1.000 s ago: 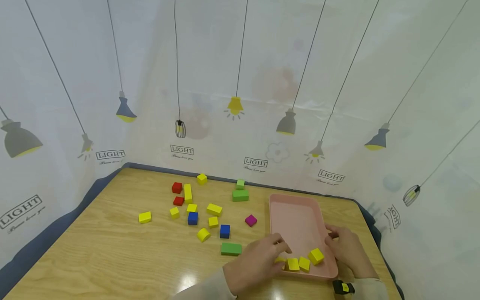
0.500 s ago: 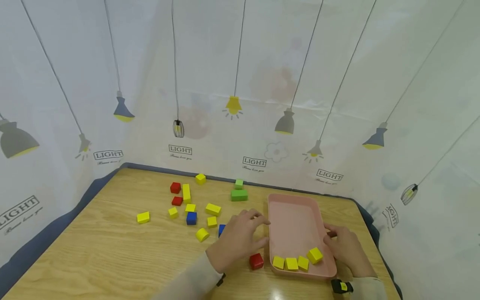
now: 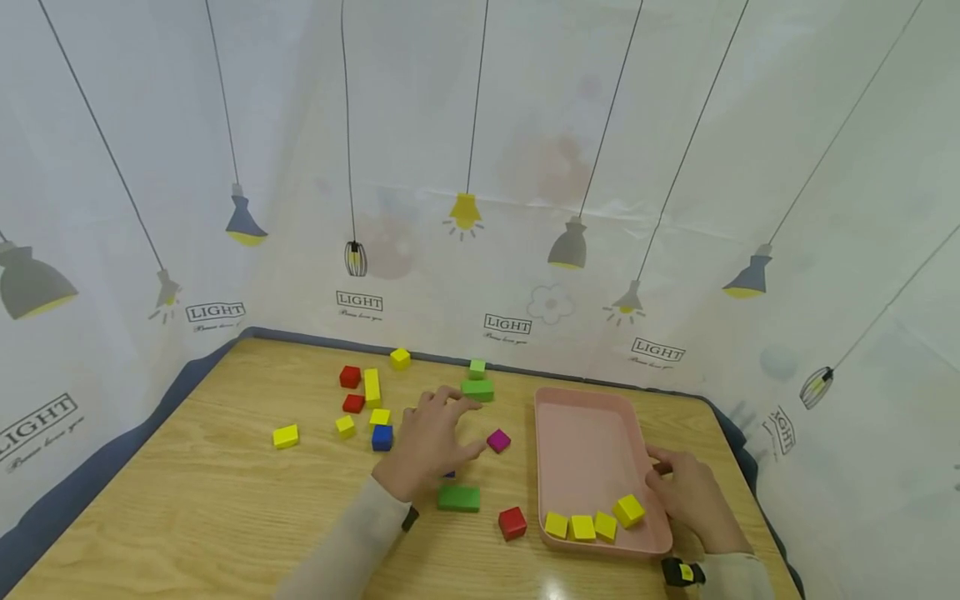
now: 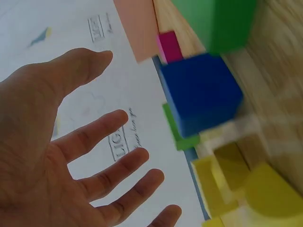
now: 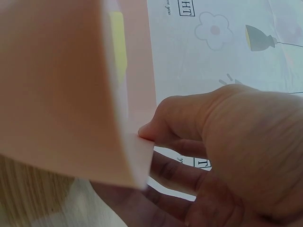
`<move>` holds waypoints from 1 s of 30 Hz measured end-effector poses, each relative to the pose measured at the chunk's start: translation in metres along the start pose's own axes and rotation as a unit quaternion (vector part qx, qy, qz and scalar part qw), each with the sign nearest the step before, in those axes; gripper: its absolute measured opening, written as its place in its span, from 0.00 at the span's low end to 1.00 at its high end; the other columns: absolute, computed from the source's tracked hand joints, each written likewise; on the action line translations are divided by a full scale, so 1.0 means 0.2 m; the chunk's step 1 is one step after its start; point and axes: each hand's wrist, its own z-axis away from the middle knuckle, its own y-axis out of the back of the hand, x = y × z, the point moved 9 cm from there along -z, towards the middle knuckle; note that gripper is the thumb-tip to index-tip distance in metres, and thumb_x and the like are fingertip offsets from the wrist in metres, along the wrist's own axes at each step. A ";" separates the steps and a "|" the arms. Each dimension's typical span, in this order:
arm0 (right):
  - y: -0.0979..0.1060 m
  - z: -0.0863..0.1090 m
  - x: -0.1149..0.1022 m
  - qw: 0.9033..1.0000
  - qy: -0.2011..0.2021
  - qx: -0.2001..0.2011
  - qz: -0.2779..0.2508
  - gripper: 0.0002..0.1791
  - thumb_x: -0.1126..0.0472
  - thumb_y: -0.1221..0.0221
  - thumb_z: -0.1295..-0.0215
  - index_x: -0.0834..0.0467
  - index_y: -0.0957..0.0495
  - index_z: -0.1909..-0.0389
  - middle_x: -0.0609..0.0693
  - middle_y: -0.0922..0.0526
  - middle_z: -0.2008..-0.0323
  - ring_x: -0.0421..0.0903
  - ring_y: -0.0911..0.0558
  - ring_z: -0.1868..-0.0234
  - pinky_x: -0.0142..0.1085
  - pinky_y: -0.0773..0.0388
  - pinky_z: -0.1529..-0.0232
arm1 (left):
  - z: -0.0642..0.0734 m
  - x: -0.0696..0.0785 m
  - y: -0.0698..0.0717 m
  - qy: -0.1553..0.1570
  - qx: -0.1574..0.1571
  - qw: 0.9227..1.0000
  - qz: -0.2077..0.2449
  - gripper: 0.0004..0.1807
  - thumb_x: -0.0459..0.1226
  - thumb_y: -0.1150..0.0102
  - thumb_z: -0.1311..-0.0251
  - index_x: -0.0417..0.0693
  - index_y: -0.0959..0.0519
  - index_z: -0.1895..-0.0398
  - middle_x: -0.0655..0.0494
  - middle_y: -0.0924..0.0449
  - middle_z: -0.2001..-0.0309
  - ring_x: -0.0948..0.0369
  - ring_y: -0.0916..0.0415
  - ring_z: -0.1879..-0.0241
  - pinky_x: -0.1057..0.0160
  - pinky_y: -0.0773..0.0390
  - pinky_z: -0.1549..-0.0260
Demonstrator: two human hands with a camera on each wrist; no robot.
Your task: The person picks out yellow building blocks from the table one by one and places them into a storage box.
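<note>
My left hand hangs over the scattered toy blocks with fingers spread and nothing held. Below it a blue block and a yellow half-round block show in the left wrist view; in the head view the hand covers part of this group. A magenta block lies just right of its thumb. At the pink tray's right side, my right hand pinches the rim, thumb on top and fingers underneath in the right wrist view. Several yellow blocks sit along the tray's near end.
Between hand and tray lie a red block and a long green block. Farther back are green blocks, red blocks and a tall yellow block. A printed curtain borders the table's far edge.
My left hand has left the yellow block in the tray's near left corner and moved left and away over the loose blocks, uncovering the red block. The right hand stays at the rim.
</note>
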 end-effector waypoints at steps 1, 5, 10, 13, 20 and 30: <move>0.00 0.00 0.00 1.000 0.000 0.000 0.001 0.33 0.64 0.37 0.21 0.68 0.25 0.18 0.70 0.07 0.45 0.47 0.17 0.64 0.38 0.19 0.66 | 0.00 -0.03 0.00 0.006 -0.001 1.000 -0.003 0.33 0.56 0.18 0.31 0.60 0.12 0.26 0.46 0.19 0.23 0.39 0.22 0.27 0.27 0.15 0.35; 0.00 -0.01 0.01 1.000 -0.005 -0.003 0.002 0.34 0.63 0.37 0.21 0.68 0.25 0.18 0.69 0.07 0.45 0.48 0.16 0.63 0.38 0.19 0.66 | -0.02 -0.12 -0.01 0.027 -0.004 1.000 -0.011 0.35 0.58 0.19 0.31 0.60 0.13 0.24 0.41 0.21 0.22 0.35 0.21 0.27 0.25 0.15 0.35; -0.01 -0.02 0.01 1.000 -0.010 -0.003 0.005 0.34 0.63 0.37 0.21 0.68 0.25 0.18 0.69 0.07 0.44 0.48 0.16 0.62 0.37 0.18 0.64 | -0.02 -0.20 -0.01 0.051 -0.017 0.999 -0.005 0.33 0.56 0.20 0.28 0.58 0.14 0.23 0.37 0.22 0.21 0.33 0.20 0.28 0.29 0.11 0.35; 0.00 -0.01 0.01 1.000 -0.009 -0.001 0.004 0.34 0.63 0.37 0.22 0.69 0.25 0.18 0.69 0.07 0.44 0.48 0.16 0.62 0.38 0.18 0.64 | -0.03 -0.24 -0.03 0.065 -0.027 0.998 0.000 0.31 0.53 0.20 0.26 0.57 0.13 0.24 0.36 0.22 0.21 0.34 0.20 0.28 0.31 0.10 0.35; 0.00 -0.01 0.00 1.000 -0.006 0.001 0.002 0.34 0.63 0.37 0.22 0.69 0.25 0.18 0.70 0.07 0.45 0.48 0.16 0.62 0.38 0.18 0.65 | -0.04 -0.29 -0.03 0.080 -0.022 0.996 0.024 0.23 0.42 0.22 0.23 0.47 0.10 0.30 0.38 0.16 0.30 0.41 0.18 0.35 0.38 0.09 0.34; 0.00 -0.01 0.01 1.000 -0.019 -0.004 -0.002 0.34 0.64 0.37 0.22 0.69 0.25 0.18 0.70 0.07 0.44 0.48 0.16 0.61 0.39 0.16 0.64 | -0.05 -0.30 -0.01 0.078 -0.012 0.996 0.042 0.14 0.28 0.23 0.26 0.41 0.07 0.40 0.42 0.10 0.42 0.50 0.15 0.46 0.47 0.08 0.38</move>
